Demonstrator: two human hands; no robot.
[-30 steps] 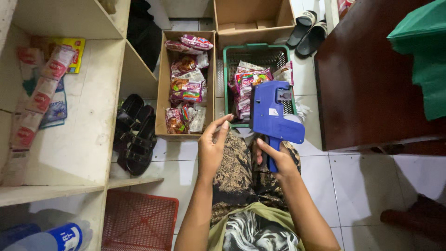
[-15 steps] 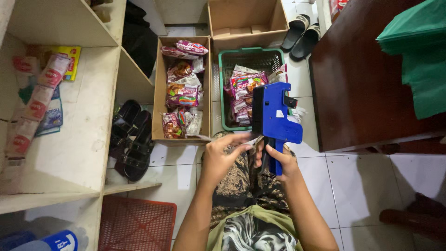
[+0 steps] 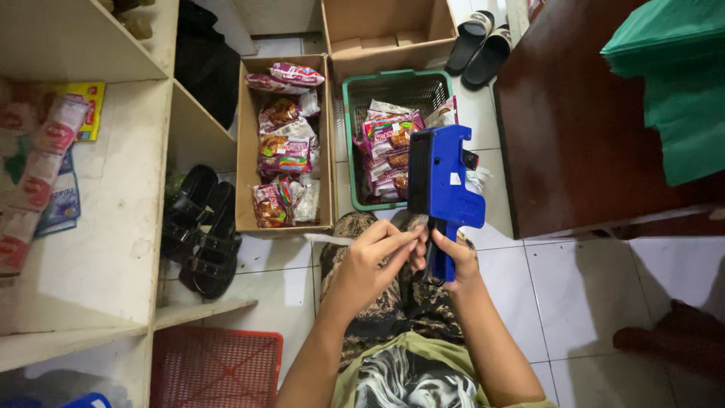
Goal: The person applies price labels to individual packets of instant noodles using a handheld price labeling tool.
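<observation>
Price gun: a blue price gun (image 3: 444,181) stands upright in front of the person's lap, above the knees, its head pointing away toward the green basket.
Right hand: the right hand (image 3: 451,261) is wrapped tight round the gun's handle, fingers closed on it.
Left hand: the left hand (image 3: 370,261) reaches across to the underside of the gun, thumb and fingertips pinched together just below its head; whether they hold a label cannot be told.
Paper strip: a thin pale strip (image 3: 328,239) runs leftward from the left hand, over the floor tiles.
Green basket: a green basket (image 3: 349,113) sits on the floor just beyond the gun, holding snack packets (image 3: 389,143).
Cardboard box: an open cardboard box (image 3: 245,143) beside the basket, on its left, is filled with more snack packs (image 3: 283,151).
Sandals: black sandals (image 3: 200,230) lie under the shelf on the left.
Shelf: a pale shelf (image 3: 113,189) carries red-and-white packets (image 3: 45,159).
Table: a dark wooden table (image 3: 574,136) stands on the right, with green cloth (image 3: 672,83) on it.
Red basket: a red basket (image 3: 215,366) sits low on the left.
</observation>
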